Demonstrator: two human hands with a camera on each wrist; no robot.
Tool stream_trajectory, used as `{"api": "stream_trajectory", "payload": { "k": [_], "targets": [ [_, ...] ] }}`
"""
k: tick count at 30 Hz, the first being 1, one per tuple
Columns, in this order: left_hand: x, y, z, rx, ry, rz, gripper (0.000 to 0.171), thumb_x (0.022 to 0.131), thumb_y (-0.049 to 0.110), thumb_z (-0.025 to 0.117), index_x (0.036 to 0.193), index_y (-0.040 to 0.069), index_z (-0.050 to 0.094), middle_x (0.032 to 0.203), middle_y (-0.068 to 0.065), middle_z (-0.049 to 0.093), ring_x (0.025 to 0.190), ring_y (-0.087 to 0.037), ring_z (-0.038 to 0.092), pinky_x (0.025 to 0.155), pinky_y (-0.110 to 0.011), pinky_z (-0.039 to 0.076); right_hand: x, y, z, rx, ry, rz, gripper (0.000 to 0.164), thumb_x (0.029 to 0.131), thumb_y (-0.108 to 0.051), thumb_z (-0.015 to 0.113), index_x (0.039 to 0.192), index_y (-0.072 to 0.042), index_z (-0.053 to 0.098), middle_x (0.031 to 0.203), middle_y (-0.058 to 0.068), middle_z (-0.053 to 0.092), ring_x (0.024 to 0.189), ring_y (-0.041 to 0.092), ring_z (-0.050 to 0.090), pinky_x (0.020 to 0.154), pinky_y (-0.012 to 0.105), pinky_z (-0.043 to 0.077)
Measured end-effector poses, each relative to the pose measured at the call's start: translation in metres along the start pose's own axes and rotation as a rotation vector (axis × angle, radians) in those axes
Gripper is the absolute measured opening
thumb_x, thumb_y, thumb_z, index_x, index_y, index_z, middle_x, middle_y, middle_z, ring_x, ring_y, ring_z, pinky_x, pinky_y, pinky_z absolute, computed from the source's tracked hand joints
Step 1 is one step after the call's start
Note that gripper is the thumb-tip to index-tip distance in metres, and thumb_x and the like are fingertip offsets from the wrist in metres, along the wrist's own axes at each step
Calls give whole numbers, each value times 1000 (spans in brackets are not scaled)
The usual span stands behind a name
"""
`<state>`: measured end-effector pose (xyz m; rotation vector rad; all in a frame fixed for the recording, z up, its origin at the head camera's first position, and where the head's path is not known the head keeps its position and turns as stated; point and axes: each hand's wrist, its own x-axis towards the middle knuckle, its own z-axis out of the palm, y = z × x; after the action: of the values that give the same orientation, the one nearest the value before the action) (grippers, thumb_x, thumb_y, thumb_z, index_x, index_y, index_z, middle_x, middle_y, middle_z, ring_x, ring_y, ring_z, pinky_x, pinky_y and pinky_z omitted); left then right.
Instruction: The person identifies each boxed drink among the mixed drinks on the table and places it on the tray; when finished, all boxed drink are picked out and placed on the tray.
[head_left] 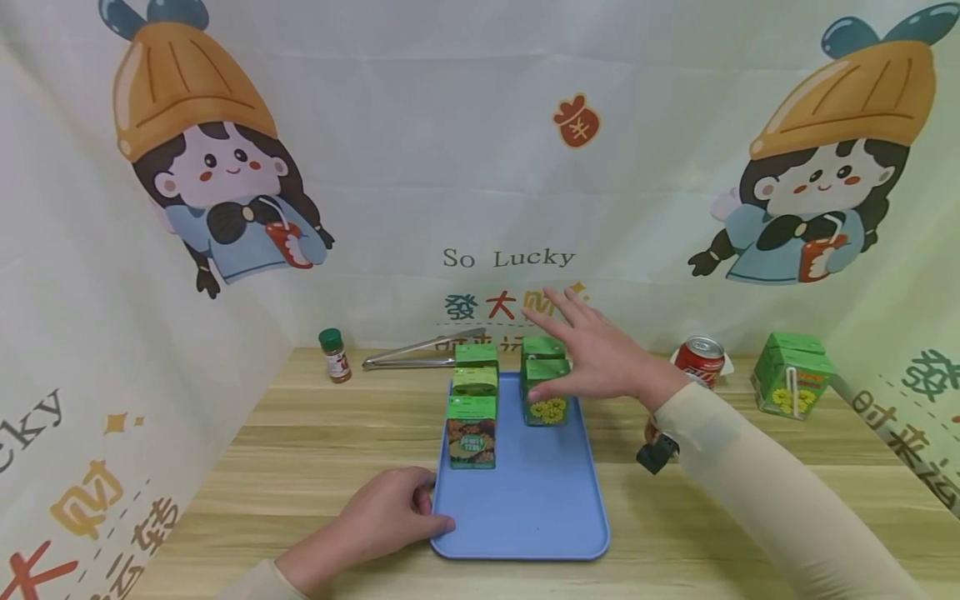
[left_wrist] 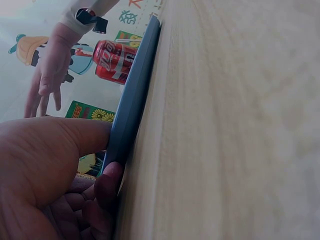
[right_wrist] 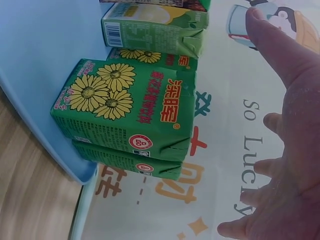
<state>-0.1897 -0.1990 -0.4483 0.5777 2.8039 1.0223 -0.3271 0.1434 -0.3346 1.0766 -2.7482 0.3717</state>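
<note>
My left hand (head_left: 386, 512) grips the near left edge of a blue tray (head_left: 525, 517), thumb on top and fingers below, as the left wrist view shows. Above the tray's far right part hovers my right hand (head_left: 607, 358), its fingers spread and holding nothing. Just beneath it stand two green drink cartons with yellow flowers, the front carton (head_left: 547, 412) and another carton (head_left: 542, 345) behind it. In the right wrist view the hand is apart from the front flower carton (right_wrist: 125, 105). Along the tray's left side stand a brown-and-green carton (head_left: 472, 442), a yellow-green carton (head_left: 475, 381) and a green-topped carton (head_left: 476, 354).
Metal tongs (head_left: 412, 363) lie behind the tray to the left, near a green-capped spice jar (head_left: 335, 357). To the right are a red soda can (head_left: 701, 358) and another green carton (head_left: 793, 375) with a straw. A printed cloth (head_left: 420, 167) encloses the wooden table (head_left: 285, 450) at the back and sides.
</note>
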Motion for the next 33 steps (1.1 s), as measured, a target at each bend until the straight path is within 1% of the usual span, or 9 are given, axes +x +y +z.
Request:
{"api": "stream_trajectory", "payload": {
  "k": [3,8,11,14,18,25,30,33],
  "targets": [
    [0,0,0,-1,-2,-3,33,87,35,95,92,16,69,72,9,61,61,-7,52,57,-28,42,-2,0,-3,7,6,-1,121,85,-78,83,178,-25,26,186,16,3,168,52,5,126,77,19],
    [1,-1,0,-8,-9,-11,33,88,35,95,95,15,70,72,9,61,61,-8,52,56,-27,42,-9,7,-6,14,12,12,120,85,-74,86,178,-27,26,186,16,7,168,52,12,124,77,26],
    [1,0,0,-14,-11,-13,33,88,34,95,95,14,70,72,8,61,61,-9,52,56,-27,41,-17,12,-9,22,16,25,119,85,-72,87,177,-25,28,186,16,8,167,52,12,124,77,27],
    [0,0,0,-15,-10,-14,33,88,34,95,95,14,70,73,8,61,62,-9,52,57,-28,41,-25,18,-11,25,14,47,119,85,-72,87,177,-24,29,186,16,8,168,51,9,124,77,26],
    [0,0,0,-9,-4,-10,34,87,34,96,94,15,69,73,8,61,62,-9,52,57,-28,42,-37,24,-16,27,8,72,120,85,-73,86,178,-27,26,186,14,7,169,50,7,124,77,25],
    [1,-1,1,-4,2,-5,34,87,35,96,94,15,69,73,9,61,62,-8,53,57,-28,42,-61,38,-26,8,21,117,117,88,-71,85,178,-27,26,185,17,10,168,51,12,123,78,26],
    [1,-1,0,0,3,-5,34,87,34,96,95,15,70,73,9,60,62,-8,53,57,-28,42,-77,49,-32,-2,50,142,114,88,-71,86,177,-24,31,184,19,13,166,52,16,121,80,28],
    [2,-1,1,3,5,-1,34,87,34,96,94,15,69,73,10,60,62,-7,52,57,-28,42,-85,54,-36,-5,64,158,112,87,-68,87,175,-22,34,184,20,14,166,53,16,120,81,28]
  ]
}}
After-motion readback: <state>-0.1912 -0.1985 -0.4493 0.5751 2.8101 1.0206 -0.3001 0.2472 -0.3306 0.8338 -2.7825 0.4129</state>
